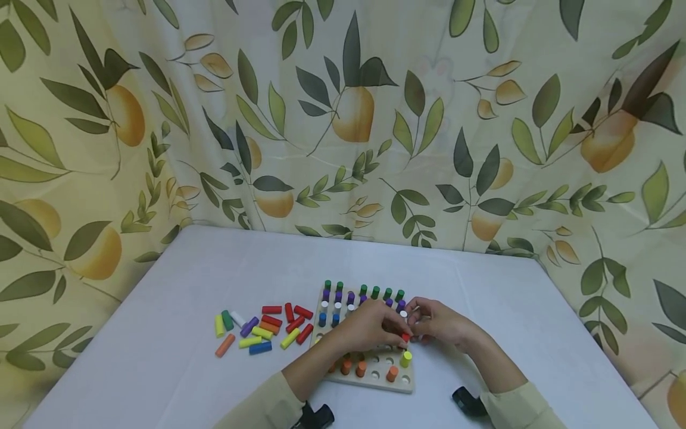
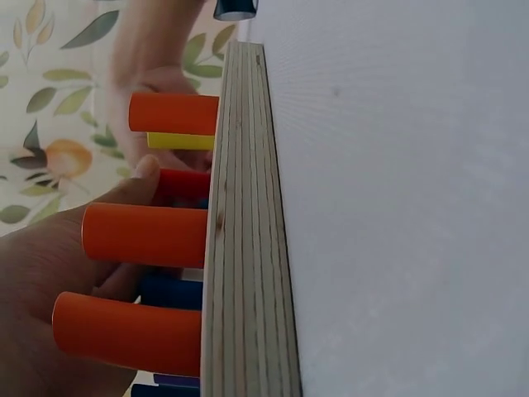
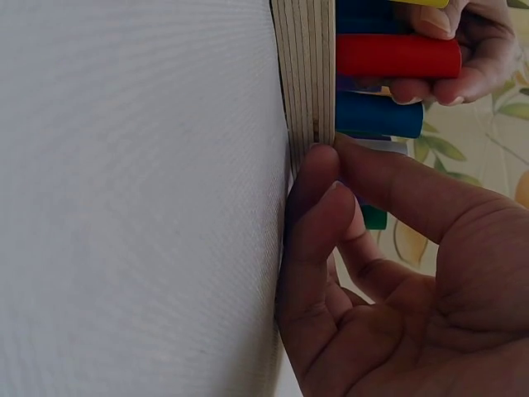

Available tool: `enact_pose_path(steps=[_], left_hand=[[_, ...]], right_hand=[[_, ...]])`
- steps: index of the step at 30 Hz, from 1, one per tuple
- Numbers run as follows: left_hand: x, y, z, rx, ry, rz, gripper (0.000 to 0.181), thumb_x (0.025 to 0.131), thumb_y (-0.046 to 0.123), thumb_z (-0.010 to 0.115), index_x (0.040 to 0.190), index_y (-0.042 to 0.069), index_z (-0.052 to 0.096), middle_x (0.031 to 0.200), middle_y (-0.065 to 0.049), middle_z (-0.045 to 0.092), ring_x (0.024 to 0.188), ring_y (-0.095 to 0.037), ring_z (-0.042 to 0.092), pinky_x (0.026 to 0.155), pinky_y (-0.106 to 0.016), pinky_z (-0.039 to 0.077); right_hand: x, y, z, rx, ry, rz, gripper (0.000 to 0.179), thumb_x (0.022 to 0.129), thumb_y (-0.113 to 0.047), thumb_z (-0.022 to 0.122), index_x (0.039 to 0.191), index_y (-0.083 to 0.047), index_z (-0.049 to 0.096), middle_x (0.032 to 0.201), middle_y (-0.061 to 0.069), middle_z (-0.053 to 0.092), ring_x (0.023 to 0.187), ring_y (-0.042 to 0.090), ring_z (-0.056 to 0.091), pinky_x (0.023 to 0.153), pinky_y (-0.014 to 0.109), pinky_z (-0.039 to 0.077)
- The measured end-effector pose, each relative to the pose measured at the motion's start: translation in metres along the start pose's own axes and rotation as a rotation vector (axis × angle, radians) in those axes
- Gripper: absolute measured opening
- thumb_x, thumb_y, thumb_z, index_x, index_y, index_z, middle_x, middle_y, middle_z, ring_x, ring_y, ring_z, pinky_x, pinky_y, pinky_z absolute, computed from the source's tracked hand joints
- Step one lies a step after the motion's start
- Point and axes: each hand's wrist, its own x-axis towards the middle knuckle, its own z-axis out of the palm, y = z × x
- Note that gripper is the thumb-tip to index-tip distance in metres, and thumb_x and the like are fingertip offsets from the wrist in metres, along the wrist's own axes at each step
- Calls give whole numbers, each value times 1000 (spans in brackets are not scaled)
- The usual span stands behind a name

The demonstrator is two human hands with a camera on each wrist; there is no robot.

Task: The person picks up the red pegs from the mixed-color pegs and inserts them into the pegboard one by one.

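A wooden pegboard point(image 1: 372, 382) stands on the table with rows of coloured pegs upright in its holes. My left hand point(image 1: 370, 326) reaches across it, thumb and fingers pinching a red peg point(image 3: 397, 56) that stands at the board's right side. In the left wrist view the thumb tip lies against that red peg point(image 2: 183, 184), behind the orange pegs point(image 2: 145, 236). My right hand point(image 1: 439, 322) grips the board's right edge between thumb and fingers, below a blue peg point(image 3: 380, 114) in the right wrist view. A yellow peg point(image 1: 405, 359) sits just nearer than the red one.
Loose pegs in several colours lie left of the board, among them a red peg point(image 1: 271, 310), a blue peg point(image 1: 260, 348) and a purple peg point(image 1: 249, 326). White cloth covers the table point(image 1: 161, 357). A patterned curtain point(image 1: 343, 179) hangs behind it.
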Motion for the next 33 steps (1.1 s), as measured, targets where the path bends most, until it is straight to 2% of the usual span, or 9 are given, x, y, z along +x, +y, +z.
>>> enact_pose_path(steps=[9, 14, 26, 33], left_hand=[[-2, -1, 4, -15, -14, -29, 11, 90, 3, 80, 100, 5, 81, 88, 1, 77, 79, 3, 66, 82, -16, 51], [-1, 0, 4, -19, -27, -3, 10, 90, 3, 80, 100, 4, 80, 89, -1, 77, 79, 3, 66, 82, -16, 51], [2, 1, 5, 44, -22, 22, 10, 90, 3, 80, 99, 5, 80, 87, 5, 76, 78, 4, 64, 83, -16, 50], [2, 0, 6, 72, -26, 3, 9, 90, 3, 81, 98, 6, 80, 85, 8, 75, 78, 4, 63, 82, -15, 50]], right_hand=[[2, 3, 4, 5, 6, 15, 31, 92, -1, 67, 121, -2, 57, 100, 12, 59, 83, 25, 60, 67, 32, 54], [0, 3, 4, -1, 15, 9, 30, 92, 0, 65, 120, -1, 57, 99, 12, 59, 82, 25, 59, 66, 32, 54], [-2, 2, 2, 13, 16, 1, 29, 92, 1, 65, 119, -1, 57, 99, 12, 59, 83, 25, 60, 66, 32, 54], [-1, 3, 1, 20, 12, -4, 30, 92, 1, 66, 120, -1, 56, 98, 12, 59, 82, 25, 60, 66, 31, 54]])
